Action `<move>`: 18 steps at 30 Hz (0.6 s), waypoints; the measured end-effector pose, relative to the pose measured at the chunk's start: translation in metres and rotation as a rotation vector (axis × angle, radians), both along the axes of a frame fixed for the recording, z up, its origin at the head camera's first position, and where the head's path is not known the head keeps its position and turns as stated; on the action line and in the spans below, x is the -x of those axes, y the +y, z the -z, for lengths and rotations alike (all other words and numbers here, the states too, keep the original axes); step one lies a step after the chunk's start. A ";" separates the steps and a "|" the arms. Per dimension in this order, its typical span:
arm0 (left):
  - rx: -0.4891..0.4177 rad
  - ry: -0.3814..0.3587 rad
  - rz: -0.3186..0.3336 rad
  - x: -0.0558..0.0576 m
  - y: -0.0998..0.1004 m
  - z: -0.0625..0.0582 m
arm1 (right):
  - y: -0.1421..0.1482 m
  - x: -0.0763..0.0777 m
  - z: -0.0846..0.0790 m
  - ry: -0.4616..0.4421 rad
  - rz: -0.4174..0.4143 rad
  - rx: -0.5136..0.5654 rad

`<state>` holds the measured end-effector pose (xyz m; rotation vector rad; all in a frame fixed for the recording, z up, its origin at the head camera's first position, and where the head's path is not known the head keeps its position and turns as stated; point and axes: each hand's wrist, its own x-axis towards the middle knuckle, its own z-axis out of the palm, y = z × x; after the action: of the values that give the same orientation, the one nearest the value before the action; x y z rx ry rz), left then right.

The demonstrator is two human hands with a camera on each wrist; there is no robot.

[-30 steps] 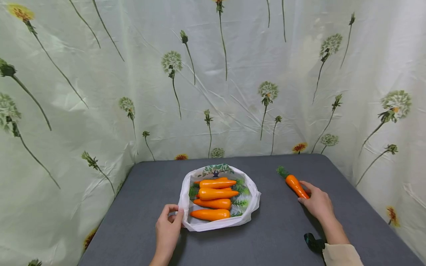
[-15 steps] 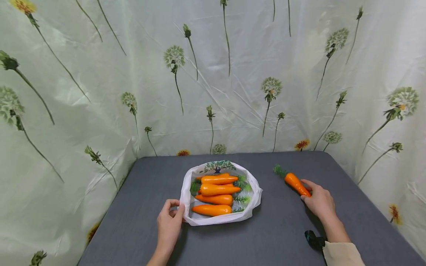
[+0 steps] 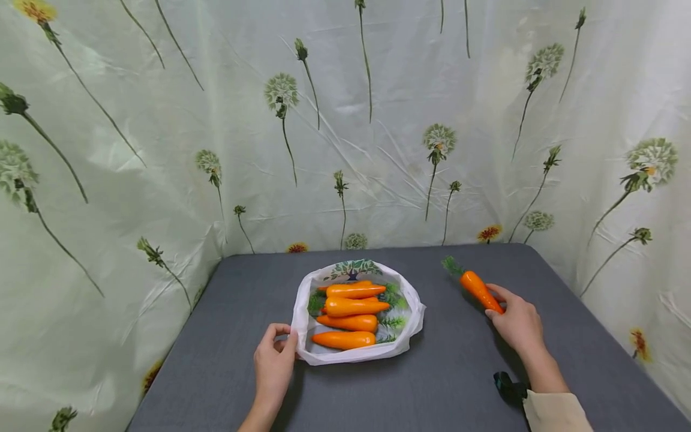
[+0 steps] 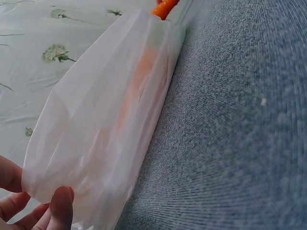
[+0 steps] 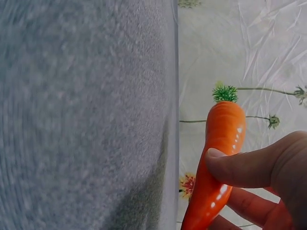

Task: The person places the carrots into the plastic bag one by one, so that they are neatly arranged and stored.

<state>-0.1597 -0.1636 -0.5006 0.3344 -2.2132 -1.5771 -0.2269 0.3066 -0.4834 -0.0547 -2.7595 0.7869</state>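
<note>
Several orange carrots (image 3: 351,307) with green tops lie inside a white plastic bag (image 3: 358,358), its mouth spread wide and a printed tree on the inner back wall. My left hand (image 3: 275,366) pinches the bag's left rim; in the left wrist view the thumb (image 4: 61,206) presses the thin plastic against the fingers. Off to the right, my right hand (image 3: 518,324) holds a single carrot (image 3: 477,289) near its pointed end, green top facing away. The right wrist view shows that carrot raised off the table, thumb across its side.
The dark grey table (image 3: 399,396) reaches back to a pale curtain (image 3: 378,180) printed with dandelions. A black strap-like object (image 3: 510,387) is attached by the right wrist, next to the cream sleeve (image 3: 556,411).
The carrot in my right hand has risen and tilted slightly, its top moving up and left. The left hand stays on the bag's rim. The head view has shifted a little.
</note>
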 end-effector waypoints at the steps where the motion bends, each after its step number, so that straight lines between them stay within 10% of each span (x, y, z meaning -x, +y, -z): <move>1: 0.005 0.002 -0.003 0.000 0.000 0.000 | -0.001 0.000 -0.001 0.006 0.001 0.002; 18: 0.015 0.081 -0.038 -0.003 -0.001 -0.002 | -0.016 -0.002 -0.005 0.079 -0.037 0.028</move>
<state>-0.1567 -0.1642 -0.4988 0.3009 -2.1442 -1.5265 -0.2251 0.2904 -0.4788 0.0216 -2.6825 0.8192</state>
